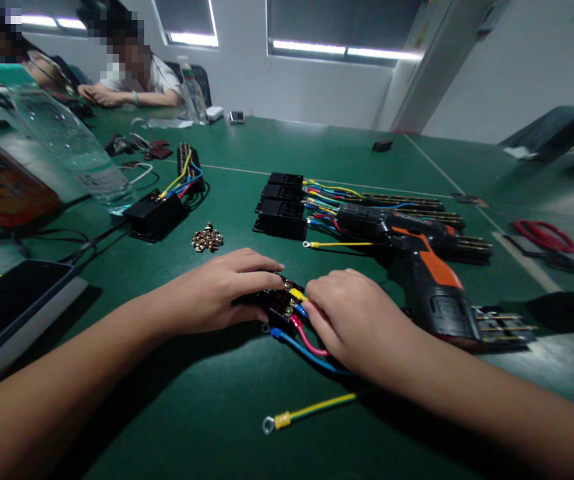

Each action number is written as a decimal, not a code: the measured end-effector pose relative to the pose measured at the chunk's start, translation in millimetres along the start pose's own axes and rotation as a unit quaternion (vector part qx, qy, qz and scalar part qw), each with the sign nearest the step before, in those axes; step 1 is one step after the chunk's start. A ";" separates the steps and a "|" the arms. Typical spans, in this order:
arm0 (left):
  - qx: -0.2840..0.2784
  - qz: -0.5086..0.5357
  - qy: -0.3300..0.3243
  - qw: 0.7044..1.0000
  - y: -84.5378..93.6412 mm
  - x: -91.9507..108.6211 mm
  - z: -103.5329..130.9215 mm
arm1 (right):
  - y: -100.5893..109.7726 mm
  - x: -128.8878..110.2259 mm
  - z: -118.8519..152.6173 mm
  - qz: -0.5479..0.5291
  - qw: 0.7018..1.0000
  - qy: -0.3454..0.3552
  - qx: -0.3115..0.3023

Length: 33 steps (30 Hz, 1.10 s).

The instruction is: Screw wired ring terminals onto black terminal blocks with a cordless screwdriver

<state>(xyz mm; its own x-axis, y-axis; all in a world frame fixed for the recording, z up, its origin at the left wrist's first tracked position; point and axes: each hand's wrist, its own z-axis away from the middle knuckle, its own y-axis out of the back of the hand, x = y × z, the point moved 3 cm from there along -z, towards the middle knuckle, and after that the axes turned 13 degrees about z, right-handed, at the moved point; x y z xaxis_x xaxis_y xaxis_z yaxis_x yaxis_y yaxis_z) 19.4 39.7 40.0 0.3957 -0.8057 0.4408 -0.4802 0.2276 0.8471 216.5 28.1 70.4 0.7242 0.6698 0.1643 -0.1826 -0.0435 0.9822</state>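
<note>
My left hand point(221, 287) curls around a small black terminal block point(277, 313) on the green table, thumb in front and fingers over the back. Brass-coloured screws show in it. With thumb and fingers closed, my right hand point(354, 317) pinches a wire with a yellow ring terminal point(297, 294) against the block. A red wire point(311, 341) also runs into the block. One blue wire point(311, 355) ends in a ring terminal lying loose in front of it. Nearer me lies a yellow-green wire point(321, 404) with a ring terminal. My right hand hides the wires' far parts.
A pile of screws point(207, 238) lies beyond my left hand. Wired black blocks point(281, 221) stand in a row, with a cordless drill point(431, 273) resting across their wires. At left are another wired block point(154, 215), a water bottle point(74, 147) and a phone point(17, 307). People sit across the table.
</note>
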 end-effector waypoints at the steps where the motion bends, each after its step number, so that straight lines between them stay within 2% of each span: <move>1: -0.001 0.004 0.000 1.000 -0.2 -0.3 -0.3 | 0.1 0.0 -0.1 -0.001 1.000 0.000 -0.003; 18: -0.014 0.037 0.012 0.999 -0.5 2.1 -3.5 | -1.2 2.0 -1.2 -0.044 0.999 -0.024 -0.013; 33: -0.015 0.045 0.021 0.999 -4.6 0.0 -3.0 | -0.2 0.7 2.0 -0.009 0.998 -0.059 -0.001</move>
<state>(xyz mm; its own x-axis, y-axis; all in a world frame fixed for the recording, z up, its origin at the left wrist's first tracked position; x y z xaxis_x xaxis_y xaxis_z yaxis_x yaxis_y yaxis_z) 23.9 40.3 37.0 0.3850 -0.7575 0.5273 -0.4925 0.3146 0.8115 218.3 27.1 70.5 0.8004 0.5788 0.1561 -0.1700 -0.0306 0.9850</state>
